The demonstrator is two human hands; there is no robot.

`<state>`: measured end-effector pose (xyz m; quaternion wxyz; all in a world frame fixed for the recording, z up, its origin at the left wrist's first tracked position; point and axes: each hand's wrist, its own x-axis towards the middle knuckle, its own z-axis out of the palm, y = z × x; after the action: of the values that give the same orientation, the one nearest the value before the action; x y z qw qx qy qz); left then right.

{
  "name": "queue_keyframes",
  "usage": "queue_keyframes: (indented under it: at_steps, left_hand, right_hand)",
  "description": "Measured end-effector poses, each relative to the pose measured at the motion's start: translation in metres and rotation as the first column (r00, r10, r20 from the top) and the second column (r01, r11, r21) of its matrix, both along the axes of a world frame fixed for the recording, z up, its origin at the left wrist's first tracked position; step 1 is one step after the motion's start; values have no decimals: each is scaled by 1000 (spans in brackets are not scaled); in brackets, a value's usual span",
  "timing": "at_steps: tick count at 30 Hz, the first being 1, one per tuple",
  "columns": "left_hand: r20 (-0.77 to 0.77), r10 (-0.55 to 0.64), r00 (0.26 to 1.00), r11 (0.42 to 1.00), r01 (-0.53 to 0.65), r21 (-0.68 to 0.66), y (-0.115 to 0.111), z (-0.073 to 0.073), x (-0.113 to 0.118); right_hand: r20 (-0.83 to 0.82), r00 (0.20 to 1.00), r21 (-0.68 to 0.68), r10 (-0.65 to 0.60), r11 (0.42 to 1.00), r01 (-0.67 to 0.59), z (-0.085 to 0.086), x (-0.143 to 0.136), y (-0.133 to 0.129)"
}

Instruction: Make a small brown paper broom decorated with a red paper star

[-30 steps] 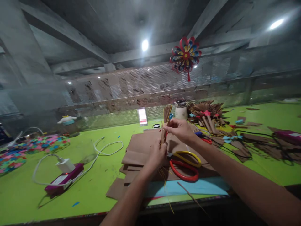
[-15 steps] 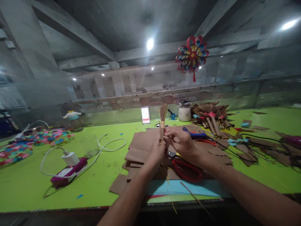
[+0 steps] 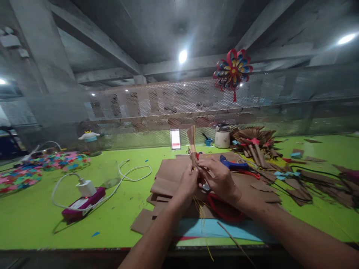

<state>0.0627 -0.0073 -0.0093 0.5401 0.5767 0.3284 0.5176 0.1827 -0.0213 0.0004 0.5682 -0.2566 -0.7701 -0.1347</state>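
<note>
A bundle of pleated brown paper (image 3: 192, 139), fanned a little at its top, stands upright between my hands. My left hand (image 3: 190, 180) is closed around its lower end. Against the same bundle, my right hand (image 3: 217, 175) pinches with thumb and fingers; what exactly sits in that pinch is hidden. Yellow strings (image 3: 200, 211) dangle beneath the hands. Red-handled scissors (image 3: 224, 207) lie under my right hand on stacked brown paper sheets (image 3: 171, 173). A blue-handled tool (image 3: 234, 164) rests just beyond the right hand.
A purple power strip (image 3: 84, 205) with a white charger and cable lies left. Several finished brown paper fans (image 3: 255, 140) are piled at the right, near a white flask (image 3: 222, 137). Colourful paper stars (image 3: 64, 161) cover the far left. A thin brown stick (image 3: 234, 237) overhangs the front edge.
The bundle's top has turned slightly, and my right fingers have shifted lower and closer to my left hand. The view has moved slightly, so everything sits a little lower and further right.
</note>
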Motion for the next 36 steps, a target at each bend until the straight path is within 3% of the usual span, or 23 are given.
queue_keyframes:
  at_steps: [10, 21, 29, 36]
  left_hand:
    - [7, 12, 1000, 1000, -12, 4, -1, -1, 0]
    - [-39, 50, 998, 998, -48, 42, -4, 2, 1]
    - [-75, 79, 994, 997, -77, 27, -11, 7, 2]
    - [-16, 79, 997, 995, -78, 58, -12, 9, 2]
  right_hand:
    - [26, 999, 13, 18, 1000, -19, -3, -1, 1]
    - [112, 993, -28, -37, 999, 40, -3, -2, 0]
    - [50, 998, -4, -30, 1000, 31, -3, -4, -2]
    - [-56, 996, -34, -73, 997, 71, -5, -9, -1]
